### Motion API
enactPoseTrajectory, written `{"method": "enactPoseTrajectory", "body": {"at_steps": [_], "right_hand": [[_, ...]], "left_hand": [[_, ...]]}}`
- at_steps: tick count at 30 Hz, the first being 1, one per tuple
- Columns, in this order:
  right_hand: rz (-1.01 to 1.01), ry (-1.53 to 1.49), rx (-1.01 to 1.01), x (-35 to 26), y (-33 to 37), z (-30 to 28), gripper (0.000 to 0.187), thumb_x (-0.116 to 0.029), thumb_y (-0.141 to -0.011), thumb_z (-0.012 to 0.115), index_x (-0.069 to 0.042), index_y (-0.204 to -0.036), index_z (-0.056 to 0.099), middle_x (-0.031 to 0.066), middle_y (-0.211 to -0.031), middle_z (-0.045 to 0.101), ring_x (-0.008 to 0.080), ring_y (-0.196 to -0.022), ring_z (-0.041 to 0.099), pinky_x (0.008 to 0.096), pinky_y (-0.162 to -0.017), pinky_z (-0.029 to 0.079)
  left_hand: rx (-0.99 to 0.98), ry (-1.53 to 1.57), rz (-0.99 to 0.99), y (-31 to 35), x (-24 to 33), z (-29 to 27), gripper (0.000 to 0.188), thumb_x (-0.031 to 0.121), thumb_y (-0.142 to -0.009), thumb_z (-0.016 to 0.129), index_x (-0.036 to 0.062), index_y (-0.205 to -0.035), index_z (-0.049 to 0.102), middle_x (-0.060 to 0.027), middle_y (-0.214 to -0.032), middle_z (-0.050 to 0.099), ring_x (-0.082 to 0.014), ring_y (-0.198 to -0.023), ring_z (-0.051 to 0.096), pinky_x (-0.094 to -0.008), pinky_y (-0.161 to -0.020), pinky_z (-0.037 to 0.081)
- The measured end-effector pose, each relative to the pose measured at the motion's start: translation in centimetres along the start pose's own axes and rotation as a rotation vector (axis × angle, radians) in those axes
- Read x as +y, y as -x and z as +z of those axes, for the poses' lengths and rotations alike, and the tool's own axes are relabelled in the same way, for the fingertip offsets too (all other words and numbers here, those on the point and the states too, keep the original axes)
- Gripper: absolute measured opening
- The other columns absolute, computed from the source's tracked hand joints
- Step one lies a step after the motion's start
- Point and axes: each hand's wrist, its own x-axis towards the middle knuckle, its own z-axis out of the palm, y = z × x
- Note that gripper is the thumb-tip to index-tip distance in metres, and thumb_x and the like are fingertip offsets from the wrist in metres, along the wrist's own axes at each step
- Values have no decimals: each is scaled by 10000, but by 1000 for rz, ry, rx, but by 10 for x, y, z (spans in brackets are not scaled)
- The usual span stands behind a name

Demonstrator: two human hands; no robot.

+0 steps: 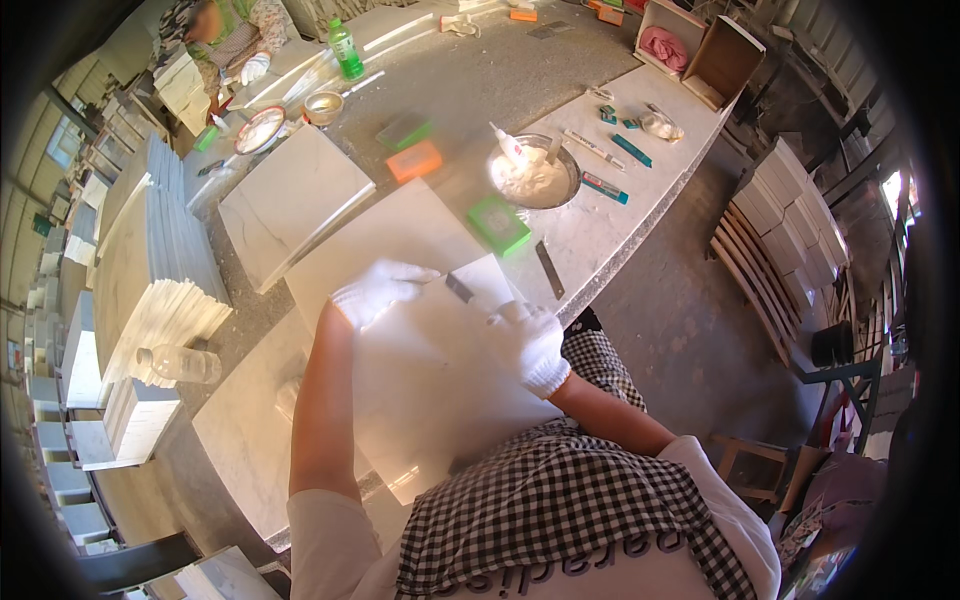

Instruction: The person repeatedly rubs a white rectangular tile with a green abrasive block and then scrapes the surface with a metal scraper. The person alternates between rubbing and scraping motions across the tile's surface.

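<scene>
A pale stone tile is in front of me, above the worktable. My left hand, in a white knit glove, lies at its upper left with fingers stretched toward a small dark flat blade. Whether the fingertips touch this blade cannot be made out. My right hand, also gloved, is curled at the tile's right edge, its fingers partly hidden. Beyond my hands stand a green block and a metal bowl of whitish paste with a white nozzle bottle in it.
An orange block, a marbled slab and a green bottle are farther off. A dark metal strip lies near the table edge. Stacked slabs stand left; pallet-stacked tiles stand right. A gloved co-worker is far left.
</scene>
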Motion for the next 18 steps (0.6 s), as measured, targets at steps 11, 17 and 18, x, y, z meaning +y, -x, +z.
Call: {"method": "enactPoseTrajectory", "body": {"at_steps": [11, 17, 18], "right_hand": [[-225, -92, 106, 0, -6, 6, 260, -147, -847, 688, -135, -1102, 735, 57, -880, 650, 270, -670, 639, 418, -544, 500], [-259, 99, -26, -2, -7, 2, 188, -164, -788, 696, -132, -973, 695, 52, -909, 645, 237, -723, 640, 399, -554, 496], [-268, 77, -2, -2, -8, 1, 200, -173, -792, 696, -131, -988, 697, 51, -915, 646, 241, -727, 643, 402, -562, 502]], "left_hand": [[13, 81, -17, 3, 5, 3, 405, 33, -905, 684, -40, -1303, 680, -130, -1326, 697, -210, -1221, 645, -317, -1076, 490], [12, 123, -15, 3, 5, 4, 391, -20, -916, 637, -43, -1304, 679, -129, -1300, 703, -202, -1183, 645, -313, -1026, 508], [11, 130, -12, 3, 4, 5, 390, -20, -916, 636, -44, -1303, 679, -128, -1301, 703, -202, -1182, 644, -314, -1028, 508]]}}
